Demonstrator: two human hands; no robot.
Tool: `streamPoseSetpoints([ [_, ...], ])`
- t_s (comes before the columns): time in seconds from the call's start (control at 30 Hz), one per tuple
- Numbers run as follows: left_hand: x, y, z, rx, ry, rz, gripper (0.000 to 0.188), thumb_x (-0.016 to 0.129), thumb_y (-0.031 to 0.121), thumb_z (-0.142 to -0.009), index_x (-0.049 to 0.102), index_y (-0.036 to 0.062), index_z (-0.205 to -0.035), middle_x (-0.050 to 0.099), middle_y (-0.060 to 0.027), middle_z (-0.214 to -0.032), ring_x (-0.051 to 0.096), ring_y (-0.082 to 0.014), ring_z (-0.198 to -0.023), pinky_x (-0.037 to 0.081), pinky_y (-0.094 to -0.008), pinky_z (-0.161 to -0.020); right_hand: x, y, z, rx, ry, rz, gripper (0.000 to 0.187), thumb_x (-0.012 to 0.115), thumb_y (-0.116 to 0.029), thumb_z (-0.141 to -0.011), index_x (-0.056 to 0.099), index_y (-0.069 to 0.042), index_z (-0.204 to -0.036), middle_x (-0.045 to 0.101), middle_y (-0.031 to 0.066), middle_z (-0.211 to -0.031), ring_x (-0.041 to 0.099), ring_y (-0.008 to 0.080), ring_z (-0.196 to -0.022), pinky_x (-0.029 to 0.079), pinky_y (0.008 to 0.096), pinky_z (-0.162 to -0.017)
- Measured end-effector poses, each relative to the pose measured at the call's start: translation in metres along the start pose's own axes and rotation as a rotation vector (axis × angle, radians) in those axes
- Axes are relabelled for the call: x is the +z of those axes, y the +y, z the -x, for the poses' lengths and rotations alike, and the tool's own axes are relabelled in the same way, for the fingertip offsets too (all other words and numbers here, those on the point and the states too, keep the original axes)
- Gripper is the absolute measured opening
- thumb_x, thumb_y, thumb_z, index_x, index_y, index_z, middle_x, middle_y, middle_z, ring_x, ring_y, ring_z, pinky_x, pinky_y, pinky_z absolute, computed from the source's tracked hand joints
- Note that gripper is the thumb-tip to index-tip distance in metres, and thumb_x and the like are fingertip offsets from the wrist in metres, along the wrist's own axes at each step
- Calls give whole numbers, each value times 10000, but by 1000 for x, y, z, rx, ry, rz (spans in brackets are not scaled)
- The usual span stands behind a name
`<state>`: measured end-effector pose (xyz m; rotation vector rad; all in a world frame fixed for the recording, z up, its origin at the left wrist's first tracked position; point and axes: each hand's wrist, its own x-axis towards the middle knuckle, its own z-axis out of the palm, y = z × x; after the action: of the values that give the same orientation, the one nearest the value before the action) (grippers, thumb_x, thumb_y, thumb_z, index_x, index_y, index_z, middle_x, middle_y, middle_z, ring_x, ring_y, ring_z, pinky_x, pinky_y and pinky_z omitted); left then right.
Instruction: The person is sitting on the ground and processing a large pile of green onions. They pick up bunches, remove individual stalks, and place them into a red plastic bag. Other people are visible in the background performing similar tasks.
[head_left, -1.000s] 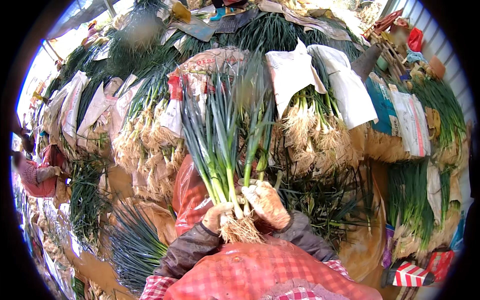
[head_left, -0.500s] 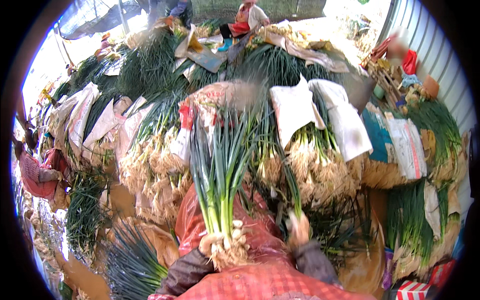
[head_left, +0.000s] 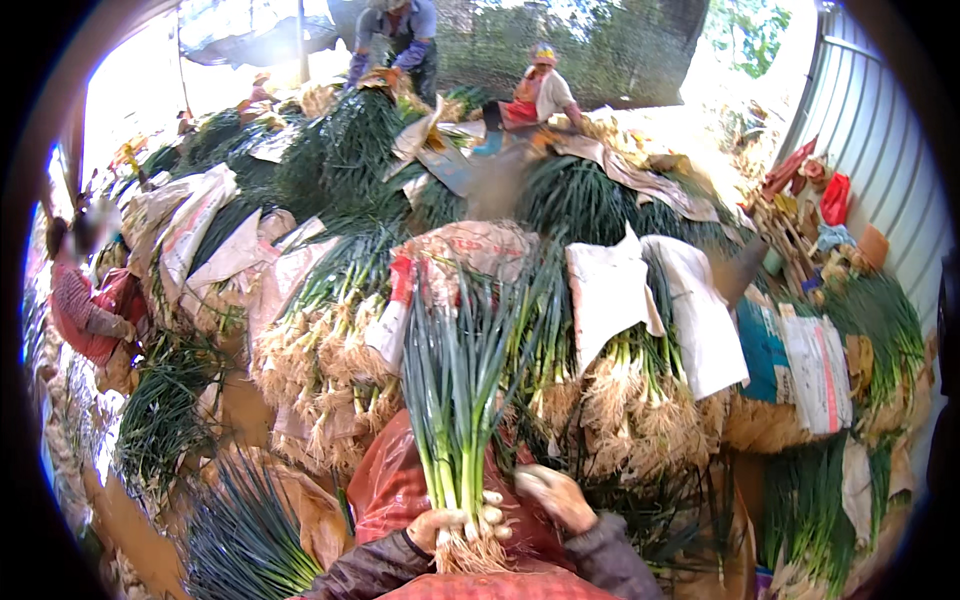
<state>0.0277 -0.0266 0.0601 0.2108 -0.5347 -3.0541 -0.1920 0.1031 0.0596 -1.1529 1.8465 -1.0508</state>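
A bunch of green onions [head_left: 455,400] stands upright over my lap, its long green leaves pointing away and its pale roots toward me. Around its white lower stems, just above the roots, my left hand [head_left: 432,530] is closed. Several white bulb ends [head_left: 493,512] stick out at the bunch's right side. My right hand [head_left: 558,498] is just right of these bulb ends, back up, with its fingers stretched toward the bunch and nothing visible in them. A red apron [head_left: 385,480] covers my lap beneath the bunch.
Large piles of green onions [head_left: 325,365] rise ahead, roots facing me, partly under white sacks [head_left: 607,295]. A loose heap [head_left: 245,530] lies at my left. People work at the left [head_left: 95,310] and far back [head_left: 540,95]. A corrugated wall [head_left: 880,130] borders the right.
My right hand has moved left toward the bunch; the leafy stalk at its fingertips is no longer there. My left hand keeps its hold. The view has tilted up slightly.
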Motion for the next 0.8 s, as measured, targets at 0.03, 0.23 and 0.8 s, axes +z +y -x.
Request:
streamPoseSetpoints([
  [0.03,11,-1,0,8,-4,0,674,631,198,-835,356,-51,-1398,614,-158,-1131,589,-359,-1133,424,-524,-1064,4,-2,-37,-732,0,289,326,493,-131,-982,556,-56,-1292,617,188,-1104,626,281,-988,514,349,-829],
  [0.23,19,6,24,109,-31,26,668,646,147,-827,355,-55,-1393,622,-173,-1132,643,-274,-1015,372,-545,-1103,16,-64,-246,-708,429,184,342,477,-92,-904,563,-31,-1229,601,208,-901,598,333,-825,488,430,-782],
  [0.8,-33,-2,-13,83,-65,146,831,640,311,-830,231,49,-1504,538,-83,-1149,475,-336,-1249,331,-598,-1106,18,128,34,64,215,51,606,666,-210,-893,431,-154,-1449,399,149,-1490,437,282,-1327,427,390,-1039],
])
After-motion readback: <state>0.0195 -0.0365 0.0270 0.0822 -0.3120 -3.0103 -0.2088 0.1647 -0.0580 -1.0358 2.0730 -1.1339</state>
